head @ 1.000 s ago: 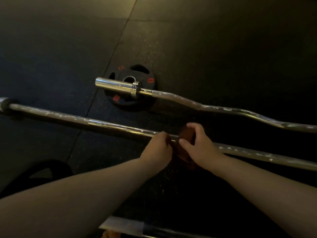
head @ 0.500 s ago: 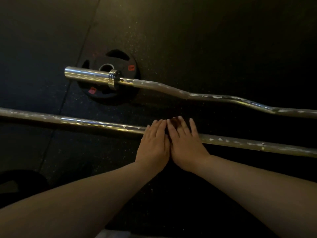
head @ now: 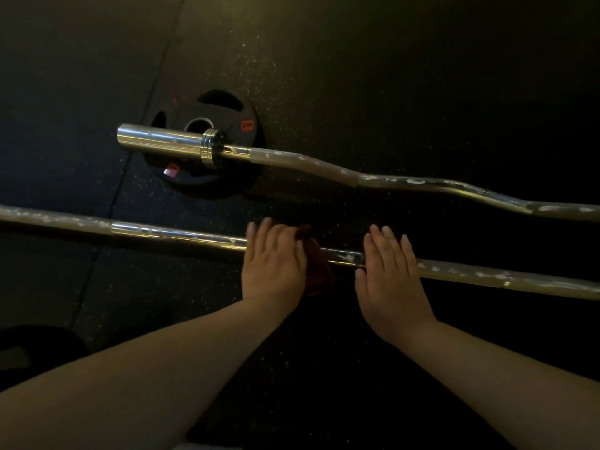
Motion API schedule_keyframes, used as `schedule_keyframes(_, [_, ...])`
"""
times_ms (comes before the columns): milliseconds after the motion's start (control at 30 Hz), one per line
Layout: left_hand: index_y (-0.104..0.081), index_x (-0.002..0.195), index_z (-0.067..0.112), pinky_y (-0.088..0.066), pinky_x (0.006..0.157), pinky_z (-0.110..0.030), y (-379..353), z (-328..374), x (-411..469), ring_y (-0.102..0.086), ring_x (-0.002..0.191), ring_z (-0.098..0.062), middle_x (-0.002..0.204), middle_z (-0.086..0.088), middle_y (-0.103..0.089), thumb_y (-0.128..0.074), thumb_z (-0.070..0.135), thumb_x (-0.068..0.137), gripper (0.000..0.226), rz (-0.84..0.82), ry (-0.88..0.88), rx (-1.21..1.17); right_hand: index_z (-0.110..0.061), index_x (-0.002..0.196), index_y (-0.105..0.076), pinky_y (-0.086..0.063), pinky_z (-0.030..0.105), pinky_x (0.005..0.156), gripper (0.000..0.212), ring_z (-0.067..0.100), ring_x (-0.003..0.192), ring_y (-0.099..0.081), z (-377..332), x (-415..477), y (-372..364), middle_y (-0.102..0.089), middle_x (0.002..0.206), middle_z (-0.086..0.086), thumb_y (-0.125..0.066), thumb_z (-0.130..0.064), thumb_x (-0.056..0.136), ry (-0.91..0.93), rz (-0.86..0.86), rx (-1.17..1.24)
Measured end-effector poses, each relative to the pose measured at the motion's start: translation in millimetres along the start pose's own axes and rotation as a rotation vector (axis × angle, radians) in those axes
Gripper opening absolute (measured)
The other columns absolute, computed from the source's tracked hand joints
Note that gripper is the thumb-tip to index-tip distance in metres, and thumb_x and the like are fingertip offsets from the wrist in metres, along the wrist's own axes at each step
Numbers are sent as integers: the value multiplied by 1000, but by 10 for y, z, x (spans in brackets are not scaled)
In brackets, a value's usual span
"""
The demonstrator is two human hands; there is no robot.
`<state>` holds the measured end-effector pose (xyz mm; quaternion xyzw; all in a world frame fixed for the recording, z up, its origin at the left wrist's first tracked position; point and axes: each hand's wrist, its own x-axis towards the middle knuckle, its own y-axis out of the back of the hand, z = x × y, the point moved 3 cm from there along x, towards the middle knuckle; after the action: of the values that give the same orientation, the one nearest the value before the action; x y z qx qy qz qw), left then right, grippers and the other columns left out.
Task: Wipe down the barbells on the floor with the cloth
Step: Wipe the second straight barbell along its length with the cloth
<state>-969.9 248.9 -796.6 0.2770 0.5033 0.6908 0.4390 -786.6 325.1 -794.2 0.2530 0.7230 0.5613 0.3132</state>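
Observation:
A straight steel barbell [head: 168,233] lies across the dark floor from left to right, spotted with white marks. My left hand [head: 274,264] lies flat over it with straight fingers, pressing a reddish-brown cloth [head: 319,274] that pokes out on its right side. My right hand [head: 391,271] rests flat on the same bar a short way to the right, fingers straight. Between the hands a bare stretch of bar shows. Farther away lies a curved barbell [head: 406,183] with a chrome sleeve at its left end.
A black weight plate [head: 224,105] with red labels lies under the curved bar's sleeve. A dark rounded object [head: 39,345] sits at the lower left. A pale edge [head: 198,446] shows at the bottom. The rubber floor is speckled.
My hands were side by side on the bar over the cloth. Now my right hand has slid away to the right, while my left stays on the cloth.

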Motion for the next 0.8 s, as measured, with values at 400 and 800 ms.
schedule_keyframes(400, [-40, 144, 22, 8, 125, -40, -130, 218, -12, -12, 154, -22, 152, -3, -42, -27, 38, 107, 42, -48, -233, 52, 2, 154, -31, 6, 44, 126, 72, 28, 156, -11, 42, 12, 19, -25, 165, 18, -13, -34, 94, -18, -17, 119])
schedule_keyframes(800, [-33, 147, 23, 6, 125, -42, -264, 382, 7, -5, 154, -18, 157, -1, -38, -29, 45, 104, 48, -127, -368, 92, -3, 157, -28, 9, 35, 125, 72, 21, 156, -9, 52, 42, 53, -24, 166, 11, -15, -33, 93, -49, -8, 246])
